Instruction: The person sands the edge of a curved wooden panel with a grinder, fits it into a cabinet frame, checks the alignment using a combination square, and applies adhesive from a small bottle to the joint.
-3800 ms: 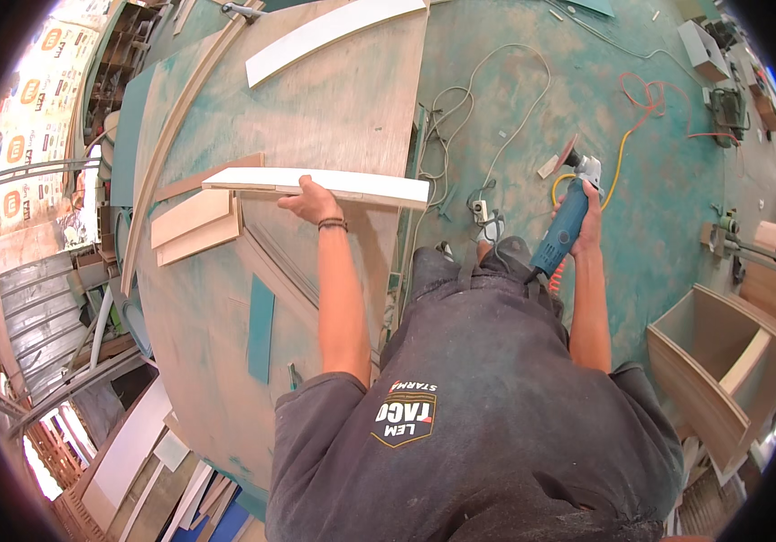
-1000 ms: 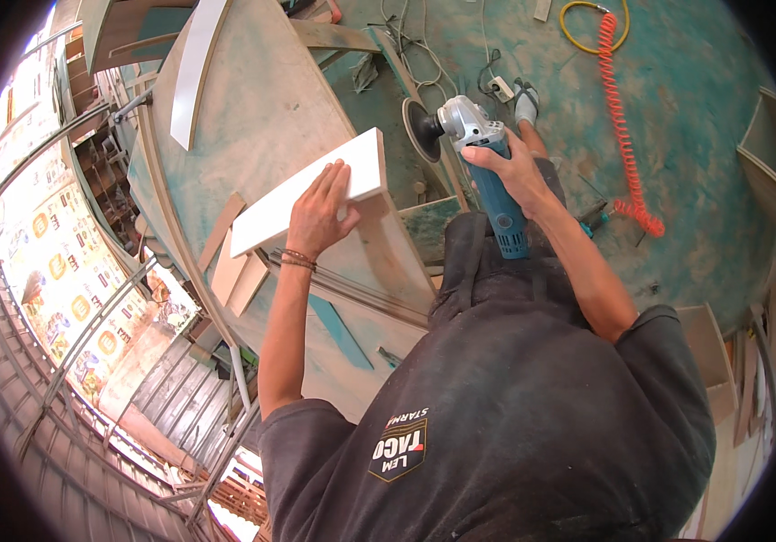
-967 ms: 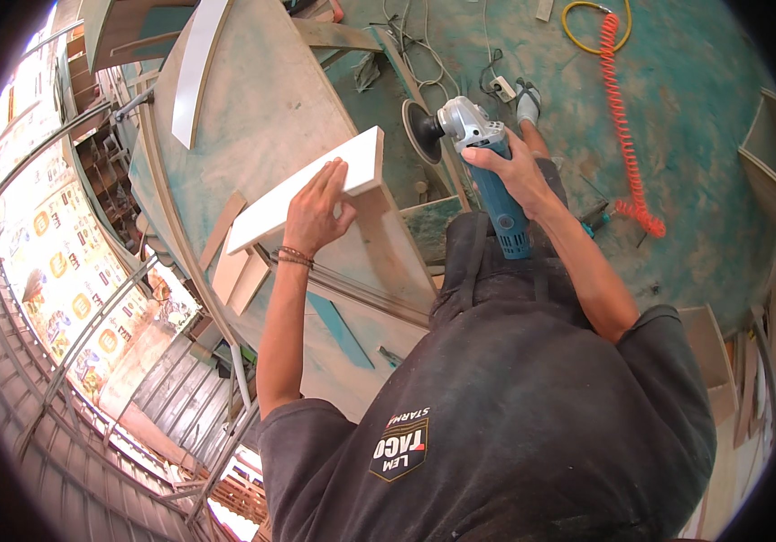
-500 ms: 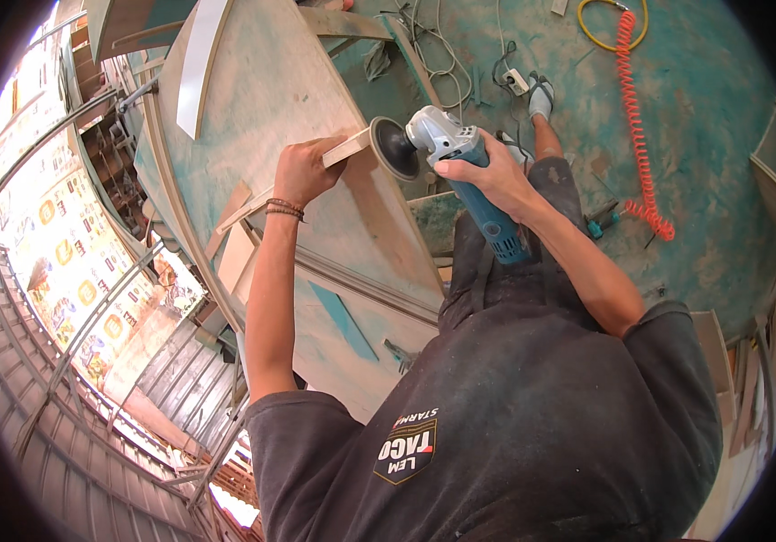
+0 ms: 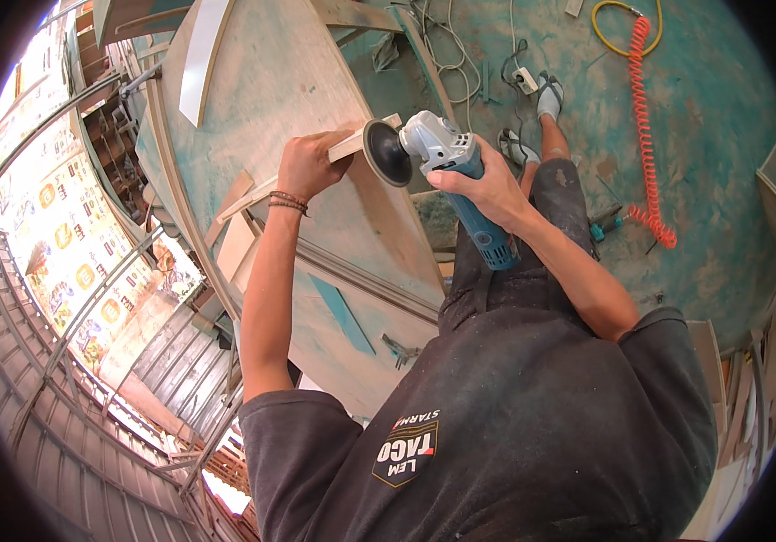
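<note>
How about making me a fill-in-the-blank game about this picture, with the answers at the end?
1. The left hand holds a wooden piece, and the power tool is in the other hand, the ____ one.
2. Bracelets circle the person's left ____.
3. The coiled hose lies on the green ____.

Missing words: right; wrist; floor.

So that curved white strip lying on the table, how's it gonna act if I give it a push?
The curved white strip is probably fairly stiff, since it shows no visible sag. It would likely slide rather than roll or tip, lying broad face up on the table. Its smooth-looking white face may feel somewhat slippery.
</note>
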